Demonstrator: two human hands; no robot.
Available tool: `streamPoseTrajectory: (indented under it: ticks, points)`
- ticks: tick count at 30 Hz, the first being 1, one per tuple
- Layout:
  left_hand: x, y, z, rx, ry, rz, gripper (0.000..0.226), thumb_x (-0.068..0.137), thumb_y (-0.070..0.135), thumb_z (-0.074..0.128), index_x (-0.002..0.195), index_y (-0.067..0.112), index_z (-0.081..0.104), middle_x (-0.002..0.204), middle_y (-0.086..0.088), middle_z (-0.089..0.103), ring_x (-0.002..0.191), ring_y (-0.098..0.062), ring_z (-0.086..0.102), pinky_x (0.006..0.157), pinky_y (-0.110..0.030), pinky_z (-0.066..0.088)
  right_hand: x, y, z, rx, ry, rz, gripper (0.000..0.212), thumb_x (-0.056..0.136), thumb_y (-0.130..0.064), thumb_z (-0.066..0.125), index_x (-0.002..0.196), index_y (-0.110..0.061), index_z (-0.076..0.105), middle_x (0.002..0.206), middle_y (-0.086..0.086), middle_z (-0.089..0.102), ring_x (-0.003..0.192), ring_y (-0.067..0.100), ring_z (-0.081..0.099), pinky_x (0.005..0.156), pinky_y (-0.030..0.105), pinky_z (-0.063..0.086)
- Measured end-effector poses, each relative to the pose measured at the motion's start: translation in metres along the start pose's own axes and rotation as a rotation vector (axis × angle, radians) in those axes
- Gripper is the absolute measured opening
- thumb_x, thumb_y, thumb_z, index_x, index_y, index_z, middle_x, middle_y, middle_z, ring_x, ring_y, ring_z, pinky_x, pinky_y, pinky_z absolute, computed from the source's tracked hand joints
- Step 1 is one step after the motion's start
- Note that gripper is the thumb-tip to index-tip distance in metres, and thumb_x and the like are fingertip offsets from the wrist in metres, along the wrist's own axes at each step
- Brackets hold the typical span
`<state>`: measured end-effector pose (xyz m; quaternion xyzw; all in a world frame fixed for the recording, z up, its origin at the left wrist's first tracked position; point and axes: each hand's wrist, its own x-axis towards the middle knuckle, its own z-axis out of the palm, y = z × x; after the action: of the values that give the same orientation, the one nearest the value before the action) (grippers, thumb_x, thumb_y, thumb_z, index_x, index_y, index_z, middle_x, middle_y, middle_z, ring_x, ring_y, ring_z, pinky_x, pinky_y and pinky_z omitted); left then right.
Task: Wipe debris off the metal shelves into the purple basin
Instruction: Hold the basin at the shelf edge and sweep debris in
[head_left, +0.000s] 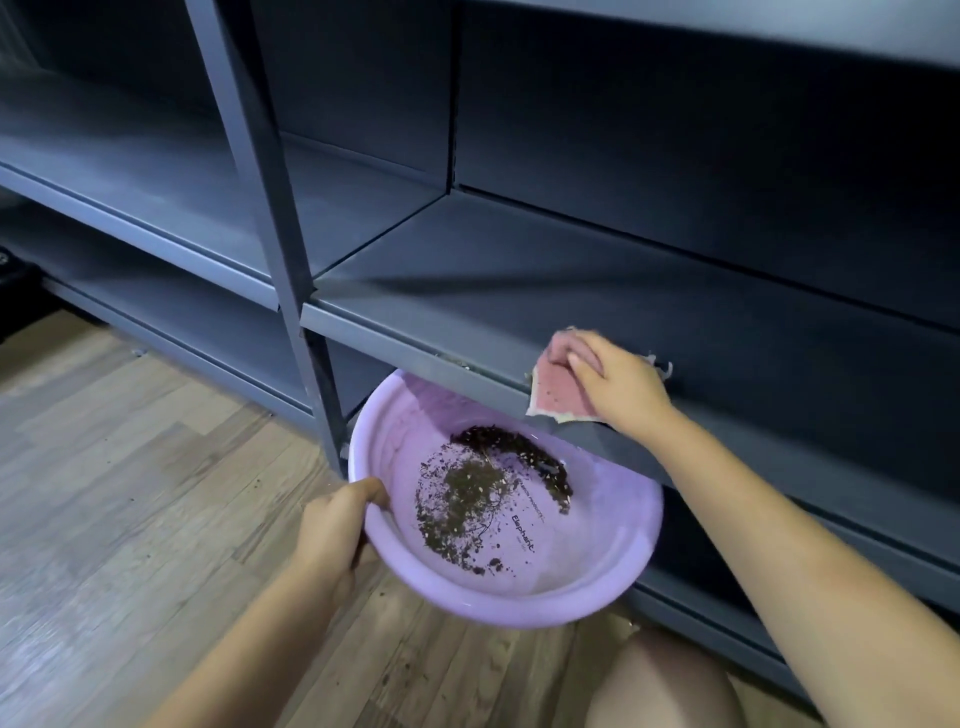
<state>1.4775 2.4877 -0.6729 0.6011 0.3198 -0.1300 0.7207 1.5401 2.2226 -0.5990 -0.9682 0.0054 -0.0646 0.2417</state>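
The left hand holds the purple basin by its rim in a closed grip, tilted just under the front edge of the metal shelf. Dark debris lies inside the basin. The right hand presses a pink cloth on the shelf edge, fingers bent over it.
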Motion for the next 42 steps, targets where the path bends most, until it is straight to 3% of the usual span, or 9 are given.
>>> streamPoseTrajectory:
  ticks: [5, 9, 17, 24, 27, 30, 33, 37, 42]
  points:
    - [-0.001, -0.007, 0.001, -0.001, -0.021, 0.009, 0.033, 0.069, 0.002, 0.057, 0.101, -0.007, 0.064, 0.092, -0.023, 0.068, 0.067, -0.030, 0.061, 0.058, -0.032, 0.053, -0.008, -0.050, 0.037, 0.003, 0.079, -0.255, 0.026, 0.096, -0.014, 0.040, 0.107, -0.027, 0.060, 0.114, -0.006, 0.062, 0.109, 0.018, 0.055, 0.091, 0.027, 0.036]
    - [-0.002, -0.010, -0.007, -0.014, 0.001, 0.025, 0.051, 0.048, 0.014, 0.061, 0.094, -0.008, 0.064, 0.078, -0.020, 0.064, 0.067, -0.027, 0.053, 0.063, -0.038, 0.041, -0.018, -0.089, 0.062, 0.155, -0.017, -0.423, 0.030, 0.095, -0.009, 0.042, 0.114, -0.022, 0.061, 0.121, -0.001, 0.062, 0.117, 0.017, 0.052, 0.099, 0.028, 0.034]
    - [0.002, -0.006, -0.039, -0.042, 0.065, 0.004, 0.052, 0.039, 0.017, 0.061, 0.088, -0.002, 0.064, 0.073, -0.015, 0.061, 0.065, -0.024, 0.049, 0.064, -0.036, 0.038, -0.005, -0.078, 0.054, 0.114, 0.189, -0.145, 0.027, 0.101, -0.018, 0.037, 0.121, -0.023, 0.055, 0.115, -0.001, 0.062, 0.104, 0.021, 0.057, 0.077, 0.032, 0.038]
    - [0.016, -0.019, -0.081, -0.079, 0.132, -0.010, 0.029, 0.071, 0.002, 0.055, 0.098, -0.008, 0.064, 0.080, -0.019, 0.064, 0.064, -0.028, 0.056, 0.066, -0.036, 0.048, -0.030, -0.133, 0.111, 0.124, 0.019, -0.464, 0.026, 0.095, -0.009, 0.043, 0.114, -0.015, 0.060, 0.115, 0.005, 0.063, 0.107, 0.024, 0.054, 0.084, 0.030, 0.031]
    - [0.019, -0.029, -0.108, -0.108, 0.189, -0.010, 0.021, 0.075, 0.000, 0.054, 0.093, -0.006, 0.062, 0.079, -0.018, 0.063, 0.059, -0.028, 0.056, 0.048, -0.027, 0.052, -0.039, -0.144, 0.147, 0.049, -0.076, -0.540, 0.036, 0.093, -0.006, 0.044, 0.127, -0.012, 0.054, 0.133, 0.008, 0.055, 0.129, 0.023, 0.044, 0.105, 0.026, 0.022]
    - [0.021, -0.040, -0.135, -0.108, 0.271, 0.016, 0.006, 0.078, -0.004, 0.053, 0.079, -0.004, 0.058, 0.056, -0.010, 0.058, 0.045, -0.022, 0.054, 0.037, -0.022, 0.047, -0.042, -0.149, 0.174, -0.052, -0.159, -0.566, 0.043, 0.099, -0.017, 0.038, 0.142, -0.015, 0.038, 0.150, -0.001, 0.036, 0.141, 0.015, 0.026, 0.113, 0.024, 0.007]
    - [0.030, -0.055, -0.161, -0.110, 0.336, 0.038, 0.010, 0.079, -0.006, 0.051, 0.070, -0.002, 0.054, 0.041, -0.003, 0.050, 0.030, -0.014, 0.047, 0.033, -0.019, 0.042, -0.047, -0.150, 0.199, -0.109, -0.166, -0.597, 0.039, 0.098, -0.019, 0.039, 0.136, -0.014, 0.045, 0.145, 0.003, 0.044, 0.137, 0.018, 0.035, 0.112, 0.027, 0.015]
    - [0.050, -0.091, -0.194, -0.131, 0.401, 0.048, 0.012, 0.079, -0.008, 0.050, 0.070, -0.002, 0.054, 0.056, -0.010, 0.054, 0.046, -0.023, 0.053, 0.034, -0.021, 0.045, -0.060, -0.150, 0.242, -0.131, -0.121, -0.636, 0.027, 0.089, -0.023, 0.041, 0.105, -0.014, 0.062, 0.114, 0.006, 0.065, 0.112, 0.025, 0.057, 0.097, 0.034, 0.038]
    - [0.078, -0.147, -0.219, -0.213, 0.426, -0.043, 0.007, 0.080, -0.004, 0.051, 0.084, -0.007, 0.056, 0.068, -0.016, 0.056, 0.059, -0.027, 0.053, 0.038, -0.025, 0.050, -0.081, -0.145, 0.284, -0.186, -0.171, -0.661, 0.021, 0.094, -0.019, 0.045, 0.113, -0.017, 0.055, 0.122, -0.001, 0.056, 0.119, 0.019, 0.046, 0.098, 0.026, 0.026]
